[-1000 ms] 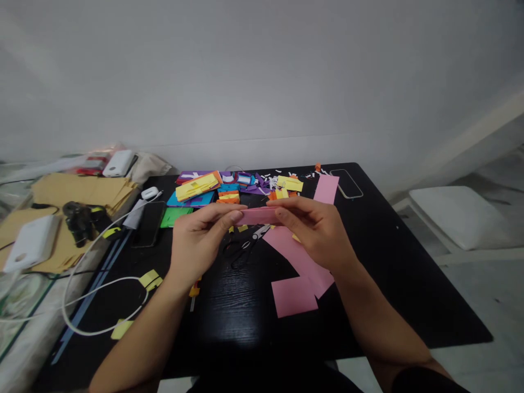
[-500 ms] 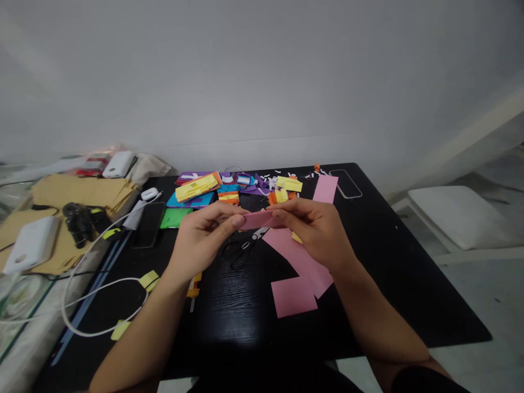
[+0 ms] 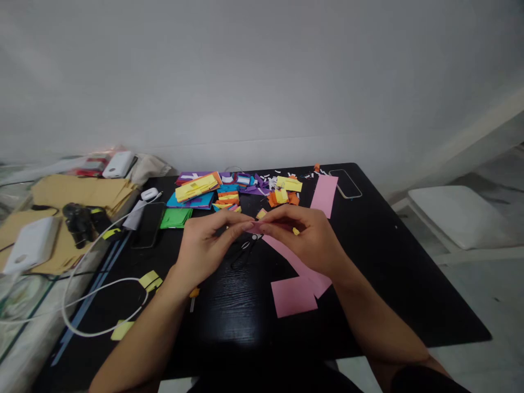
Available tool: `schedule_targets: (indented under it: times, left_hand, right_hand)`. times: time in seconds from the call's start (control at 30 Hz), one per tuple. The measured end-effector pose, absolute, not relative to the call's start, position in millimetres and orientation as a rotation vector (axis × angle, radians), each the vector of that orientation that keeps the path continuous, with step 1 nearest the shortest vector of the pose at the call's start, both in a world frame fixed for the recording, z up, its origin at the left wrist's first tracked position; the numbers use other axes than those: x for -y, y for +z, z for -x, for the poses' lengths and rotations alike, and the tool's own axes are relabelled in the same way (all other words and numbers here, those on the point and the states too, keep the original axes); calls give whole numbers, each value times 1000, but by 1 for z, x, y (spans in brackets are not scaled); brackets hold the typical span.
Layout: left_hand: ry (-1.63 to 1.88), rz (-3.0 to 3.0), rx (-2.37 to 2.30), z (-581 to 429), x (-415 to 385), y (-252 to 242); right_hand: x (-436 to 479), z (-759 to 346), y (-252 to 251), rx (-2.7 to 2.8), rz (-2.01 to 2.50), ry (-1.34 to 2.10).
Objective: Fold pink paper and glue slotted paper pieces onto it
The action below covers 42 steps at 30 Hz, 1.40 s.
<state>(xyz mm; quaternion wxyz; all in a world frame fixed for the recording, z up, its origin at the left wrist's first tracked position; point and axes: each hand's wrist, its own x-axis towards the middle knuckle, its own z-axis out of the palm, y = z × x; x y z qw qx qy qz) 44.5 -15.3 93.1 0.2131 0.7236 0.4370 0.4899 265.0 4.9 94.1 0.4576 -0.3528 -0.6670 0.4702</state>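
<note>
Between my two hands, above the black table, is a folded strip of pink paper [image 3: 254, 225], mostly hidden by the fingers. My left hand [image 3: 207, 240] pinches its left end with thumb and fingertips. On the other end, my right hand [image 3: 313, 237] is closed the same way, its fingertips close to the left ones. Scissors [image 3: 244, 252] with dark handles lie on the table just below the hands. Flat pink paper pieces lie under and beside my right hand: a long one [image 3: 301, 265], a squarish one [image 3: 293, 297] and another at the back [image 3: 325, 196].
Stacked yellow paper [image 3: 196, 187], green paper [image 3: 177, 218] and orange scraps [image 3: 283, 198] lie along the back of the black table [image 3: 393, 273]. A phone [image 3: 148, 225] and white cable [image 3: 67, 289] are at left, a clear phone case [image 3: 346, 184] at back right. A white stool [image 3: 458, 218] stands right.
My hands have come closer together and dropped slightly. The pink strip between them shows less, and more of the orange scraps and the back pink piece is visible.
</note>
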Motion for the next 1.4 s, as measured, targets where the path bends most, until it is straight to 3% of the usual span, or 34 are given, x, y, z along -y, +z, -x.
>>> schedule_targets:
  times: [0.23, 0.8, 1.4]
  left_hand:
    - [1396, -1786, -1116, -48, 13, 93]
    - [1424, -1749, -994, -56, 14, 87]
    - [1399, -1865, -1194, -56, 14, 80]
  right_hand:
    - [-4, -257, 92, 1469, 835, 1287]
    - [-3, -255, 92, 1450, 728, 1181]
    - [2, -250, 90, 1408, 868, 1117]
